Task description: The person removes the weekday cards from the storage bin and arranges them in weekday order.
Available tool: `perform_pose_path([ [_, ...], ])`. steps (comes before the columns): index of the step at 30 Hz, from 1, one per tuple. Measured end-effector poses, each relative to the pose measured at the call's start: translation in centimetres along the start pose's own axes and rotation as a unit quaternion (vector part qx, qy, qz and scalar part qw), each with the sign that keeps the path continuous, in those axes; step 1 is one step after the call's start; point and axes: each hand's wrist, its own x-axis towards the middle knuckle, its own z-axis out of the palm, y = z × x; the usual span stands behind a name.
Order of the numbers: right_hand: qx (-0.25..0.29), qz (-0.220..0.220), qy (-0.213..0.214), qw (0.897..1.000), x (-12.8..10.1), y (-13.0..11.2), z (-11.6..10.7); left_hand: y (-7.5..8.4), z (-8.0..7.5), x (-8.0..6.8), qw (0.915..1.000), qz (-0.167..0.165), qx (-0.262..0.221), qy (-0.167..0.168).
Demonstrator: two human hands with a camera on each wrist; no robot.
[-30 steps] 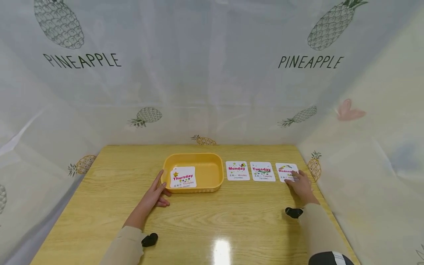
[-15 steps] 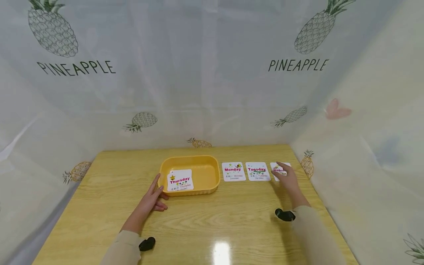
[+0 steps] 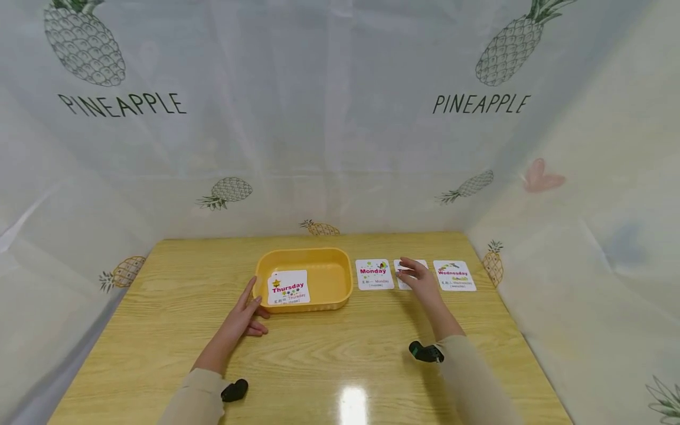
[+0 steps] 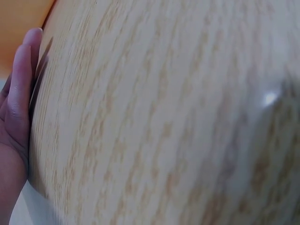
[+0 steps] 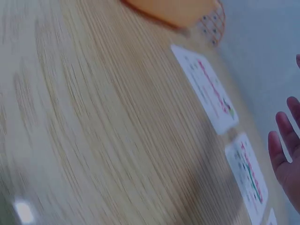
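Observation:
My left hand (image 3: 241, 319) rests against the left front corner of a yellow plastic tray (image 3: 340, 298), fingers extended along its side. In the left wrist view the fingers (image 4: 21, 84) lie beside the tray's orange-looking wall. Inside the tray lies a white Thursday card (image 3: 289, 288). To its right a Monday card (image 3: 374, 275), a Tuesday card (image 3: 401, 283) and a Wednesday card (image 3: 454, 275) form a row on the table. My right hand (image 3: 422, 283) is over the Tuesday card, partly covering it, with nothing in its spread fingers (image 5: 285, 129).
The wood-grain table (image 3: 319, 366) carries a bright light reflection near its front. Behind it hangs a pale curtain (image 3: 297, 147) printed with pineapples, which also encloses both sides. A black wrist camera (image 3: 425, 352) sits at the right cuff, another (image 3: 235, 390) at the left.
My right hand has lifted off the Wednesday card and moved left over the Tuesday card, uncovering the Wednesday card. My left hand stays at the tray. The head view has shifted slightly.

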Motion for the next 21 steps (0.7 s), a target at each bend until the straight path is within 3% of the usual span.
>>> perform_pose_path([
  [10,0.076,-0.014,-0.030,0.997,-0.2,-2.1,6.6,0.1,-0.4,0.1,0.9999,0.007,0.007,0.003],
  [21,0.128,-0.035,-0.120,0.984,-1.9,-6.3,12.0,0.0,-0.1,0.0,1.0000,-0.001,0.000,0.000],
])
